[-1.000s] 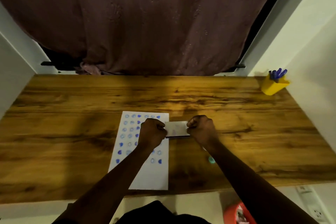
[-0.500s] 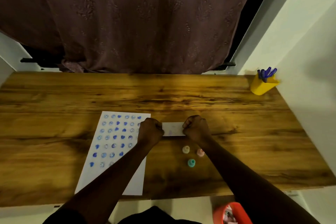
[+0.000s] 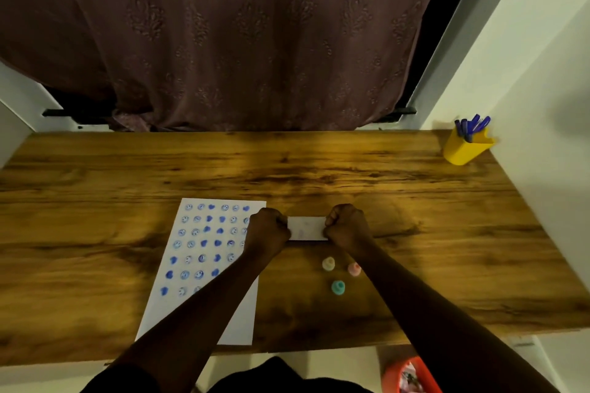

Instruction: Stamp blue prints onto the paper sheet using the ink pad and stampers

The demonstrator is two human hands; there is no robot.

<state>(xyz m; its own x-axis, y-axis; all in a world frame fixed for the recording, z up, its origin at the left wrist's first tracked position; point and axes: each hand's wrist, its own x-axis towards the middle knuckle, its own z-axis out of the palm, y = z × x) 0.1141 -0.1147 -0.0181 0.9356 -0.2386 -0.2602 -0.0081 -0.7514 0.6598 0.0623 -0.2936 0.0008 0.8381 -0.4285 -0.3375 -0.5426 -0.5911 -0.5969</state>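
A white paper sheet [image 3: 204, 265] with several rows of blue smiley and heart prints lies on the wooden table [image 3: 415, 201]. Just right of it sits a flat whitish ink pad case [image 3: 306, 228]. My left hand [image 3: 267, 230] grips its left end and my right hand [image 3: 346, 226] grips its right end, both fists closed. Three small stampers stand nearer to me, right of the sheet: a cream one [image 3: 328, 264], a pink one [image 3: 354, 269] and a teal one [image 3: 338, 286]. My left forearm covers part of the sheet's prints.
A yellow holder [image 3: 464, 148] with blue pens stands at the table's far right corner by the wall. A dark patterned curtain [image 3: 223, 41] hangs behind the table. An orange container [image 3: 412, 376] sits on the floor below the near edge.
Both hands stay closed on the ink pad case. The view has shifted, so the three stampers near my right forearm have come into sight.
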